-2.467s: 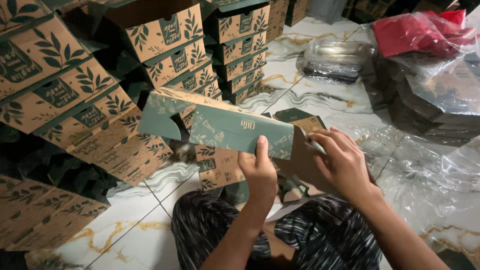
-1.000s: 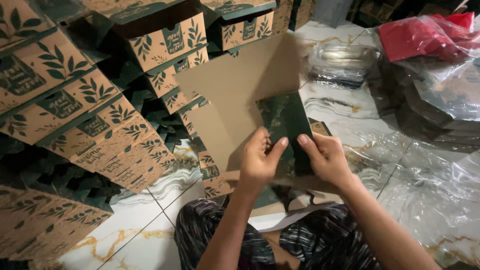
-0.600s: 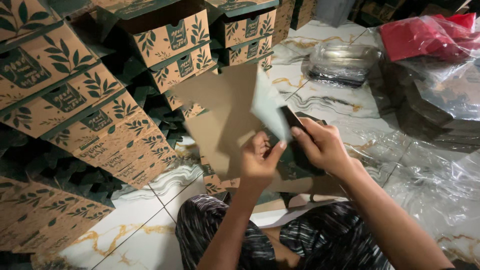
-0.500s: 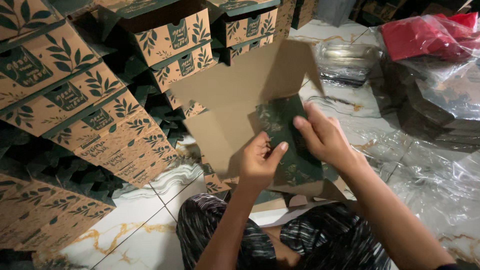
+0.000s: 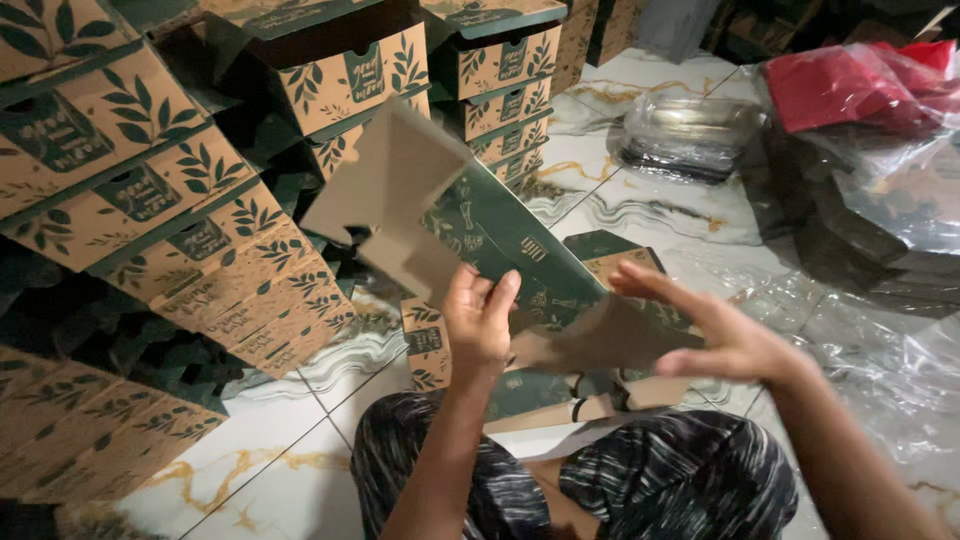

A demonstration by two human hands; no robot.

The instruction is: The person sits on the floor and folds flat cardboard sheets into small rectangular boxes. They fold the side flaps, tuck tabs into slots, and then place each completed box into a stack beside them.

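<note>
I'm looking down at my left hand (image 5: 478,325), fingers curled, pinching the lower edge of a flat cardboard box blank (image 5: 470,235), brown inside, dark green with leaf print outside, held up tilted over my lap. My right hand (image 5: 715,335) is spread open, fingers straight, pressed against a blurred brown flap (image 5: 600,340) of that blank, gripping nothing. Stacked folded boxes (image 5: 150,180) rise on my left; clear plastic wrap (image 5: 880,340) lies on the marbled tile floor (image 5: 290,470) to my right.
</note>
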